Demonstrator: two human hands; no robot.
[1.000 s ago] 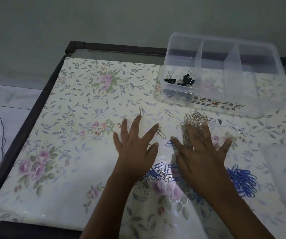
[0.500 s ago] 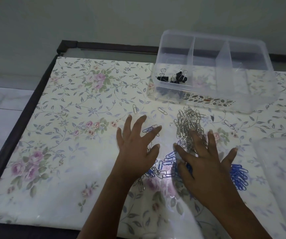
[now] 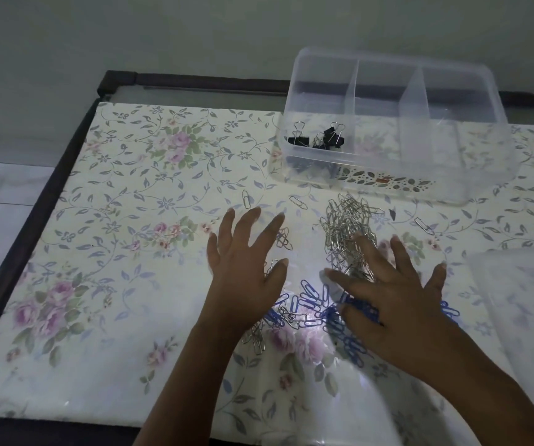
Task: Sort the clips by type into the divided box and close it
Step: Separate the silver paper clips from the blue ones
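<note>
The left hand [image 3: 243, 272] and right hand [image 3: 394, 304] lay spread, each grip wide and holding nothing, over silver clips [image 3: 344, 226] and blue clips [image 3: 312, 299] mid-worktop, short of the divided box [image 3: 471, 162]. The clips looked light, slippery and tangle-prone; pinching small bunches would probably suit.

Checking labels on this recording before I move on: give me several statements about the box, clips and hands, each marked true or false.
1. The black binder clips sit in the left compartment of the divided box. True.
2. The divided box is closed. False: it stands open, no lid on it.
3. The blue paper clips are in the middle compartment. False: they lie on the table, by the right hand.
4. The left hand has its fingers spread and grips nothing. True.
5. The silver paper clips are heaped on the table in front of the box. True.
</note>
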